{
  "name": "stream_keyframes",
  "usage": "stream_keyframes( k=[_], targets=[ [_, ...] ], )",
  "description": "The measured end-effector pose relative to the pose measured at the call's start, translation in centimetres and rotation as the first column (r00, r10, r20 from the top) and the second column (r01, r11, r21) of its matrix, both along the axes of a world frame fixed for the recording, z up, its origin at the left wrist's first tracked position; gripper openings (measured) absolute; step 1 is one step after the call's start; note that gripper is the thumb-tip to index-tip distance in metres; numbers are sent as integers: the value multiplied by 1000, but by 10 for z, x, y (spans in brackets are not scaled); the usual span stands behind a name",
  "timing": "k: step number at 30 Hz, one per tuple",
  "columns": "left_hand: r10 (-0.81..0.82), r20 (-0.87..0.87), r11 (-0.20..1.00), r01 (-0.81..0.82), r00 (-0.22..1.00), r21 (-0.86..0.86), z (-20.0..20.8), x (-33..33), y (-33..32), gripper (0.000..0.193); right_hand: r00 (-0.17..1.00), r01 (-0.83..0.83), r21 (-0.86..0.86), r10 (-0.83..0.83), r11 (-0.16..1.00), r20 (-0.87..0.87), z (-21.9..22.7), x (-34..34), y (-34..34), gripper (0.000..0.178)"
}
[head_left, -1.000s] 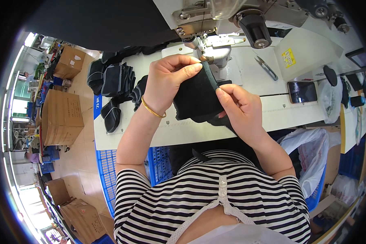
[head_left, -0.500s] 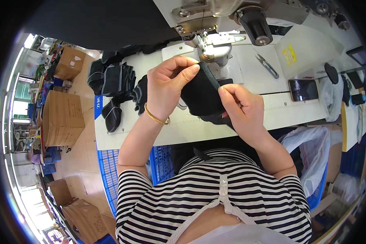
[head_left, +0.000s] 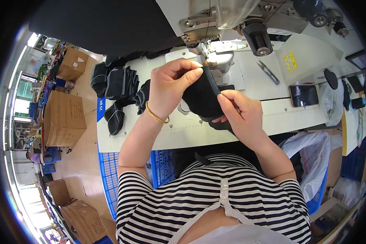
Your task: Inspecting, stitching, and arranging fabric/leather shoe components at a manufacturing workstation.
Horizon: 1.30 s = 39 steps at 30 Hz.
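A black knit cloth piece with a dark grey band along its upper edge (head_left: 201,95) is held up over the front of the sewing table. My left hand (head_left: 168,87) pinches one end of the band between thumb and fingers. At the other end, my right hand (head_left: 245,116) grips the band, with the loose lower part of the cloth hanging beside its fingers. Just beyond both hands is a sewing machine (head_left: 220,61), apart from the cloth. Several stacks of similar black and grey pieces (head_left: 120,83) lie left of my left hand, some tied in bundles.
Thread snips (head_left: 268,72) and a dark phone (head_left: 303,96) lie right of the machine on the white table (head_left: 183,132). Blue plastic baskets (head_left: 162,164) stand below the table edge. A white plastic bag (head_left: 313,162) is at the right, and cardboard boxes (head_left: 65,118) stand on the left floor.
Both hands keep their pinch on the cloth. The grey band is turned a little more into view, and the whole view has shifted slightly.
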<state>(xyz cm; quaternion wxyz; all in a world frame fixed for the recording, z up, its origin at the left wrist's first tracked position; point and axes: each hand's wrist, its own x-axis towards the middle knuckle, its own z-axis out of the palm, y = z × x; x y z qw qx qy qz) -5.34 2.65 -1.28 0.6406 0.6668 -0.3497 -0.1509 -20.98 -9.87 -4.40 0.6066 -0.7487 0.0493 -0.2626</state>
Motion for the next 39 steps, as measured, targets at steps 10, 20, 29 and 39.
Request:
stream_keyframes(
  k=[10,20,29,39],
  targets=[
    [-89,-342,996,93,935,-5,11,35,-20,11,997,-24,353,49,935,-62,8,22,-9,24],
    [-93,-524,996,88,847,-34,22,31,-23,8,996,-42,404,71,914,-57,10,19,-7,24],
    [-64,-425,995,89,903,40,18,37,-23,11,995,-68,410,94,910,-45,6,22,-10,23],
    [-48,-438,998,62,898,17,19,38,-25,7,995,-40,395,71,918,-63,6,23,-8,23]
  ],
)
